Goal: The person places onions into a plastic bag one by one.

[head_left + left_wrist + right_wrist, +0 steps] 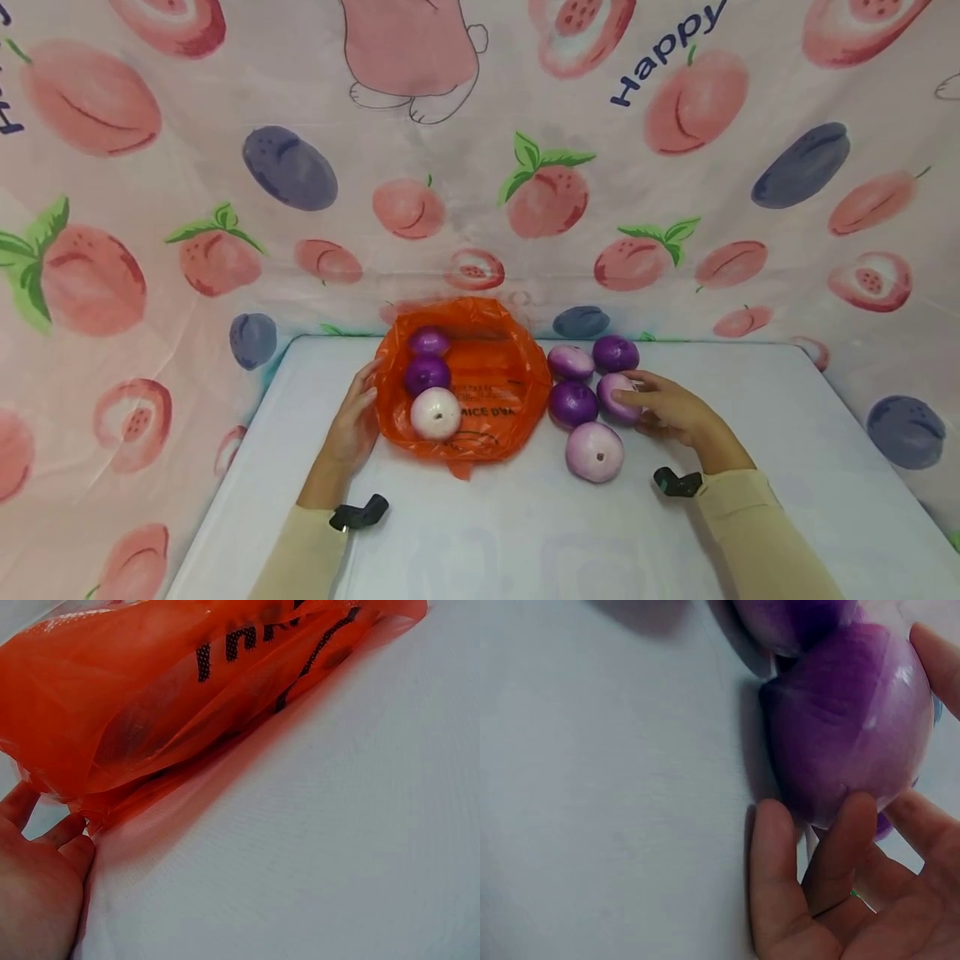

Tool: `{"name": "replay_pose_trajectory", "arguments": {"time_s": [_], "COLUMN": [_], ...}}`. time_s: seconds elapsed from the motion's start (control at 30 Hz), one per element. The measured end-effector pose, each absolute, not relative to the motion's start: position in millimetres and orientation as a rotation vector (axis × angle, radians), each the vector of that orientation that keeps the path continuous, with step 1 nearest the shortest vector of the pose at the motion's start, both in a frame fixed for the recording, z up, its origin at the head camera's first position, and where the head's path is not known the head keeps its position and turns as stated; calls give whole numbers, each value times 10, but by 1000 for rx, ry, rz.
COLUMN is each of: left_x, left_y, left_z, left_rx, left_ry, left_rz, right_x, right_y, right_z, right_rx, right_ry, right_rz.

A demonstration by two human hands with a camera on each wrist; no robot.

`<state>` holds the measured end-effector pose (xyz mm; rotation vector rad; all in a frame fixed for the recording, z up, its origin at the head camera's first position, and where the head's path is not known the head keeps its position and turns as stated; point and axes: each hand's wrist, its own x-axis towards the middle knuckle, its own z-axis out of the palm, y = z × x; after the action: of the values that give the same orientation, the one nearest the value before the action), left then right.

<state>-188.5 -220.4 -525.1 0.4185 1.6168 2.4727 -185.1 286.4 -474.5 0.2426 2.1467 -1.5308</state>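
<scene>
We are watching the right hand [670, 410] grasping a pale purple onion [847, 724], its fingers curling about the right side. The onion is sitting within the fingertips, amid a loose cluster right of the orange bag [534, 383]; whether it is touching the table, we are not managing to tell. A dark purple onion [573, 404] is lying just left of it, a second dark onion [616, 353] is standing on its far side, a streaked onion [571, 362] is lying far left, and a big pale onion [595, 452] is sitting nearest. The left hand [352, 427] is resting against the bag's left side, fingers loosely extended and touching the film. Inside the bag, toward its left, we are counting three more: a small purple onion [429, 342] far, a deep purple onion [427, 376] in the middle, a whitish onion [436, 413] near.

All this is standing on a white table [487, 542], its far edge meeting a pale pink backdrop [465, 154] that is carrying printed peaches, blue-grey plums and the word "Happy". Cream sleeves [757, 517] are covering the forearms; black devices [367, 511] are jutting from the wrists.

The bag is gaping upward, its thin orange plastic crinkling and bearing black lettering. The onions are showing glossy, rounded skins; the held one is tapering to a point and fading from violet to pinkish white.
</scene>
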Motion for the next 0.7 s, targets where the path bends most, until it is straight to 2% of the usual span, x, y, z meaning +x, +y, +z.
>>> {"name": "replay_pose_trajectory", "arguments": {"time_s": [0.7], "left_x": [-1882], "left_y": [-2217], "left_z": [-5258], "left_rx": [406], "left_ry": [1594], "left_rz": [2485], "right_x": [-1843], "right_y": [2873], "right_z": [-4756], "right_rx": [235], "right_ry": [2106], "right_rz": [-1534]}}
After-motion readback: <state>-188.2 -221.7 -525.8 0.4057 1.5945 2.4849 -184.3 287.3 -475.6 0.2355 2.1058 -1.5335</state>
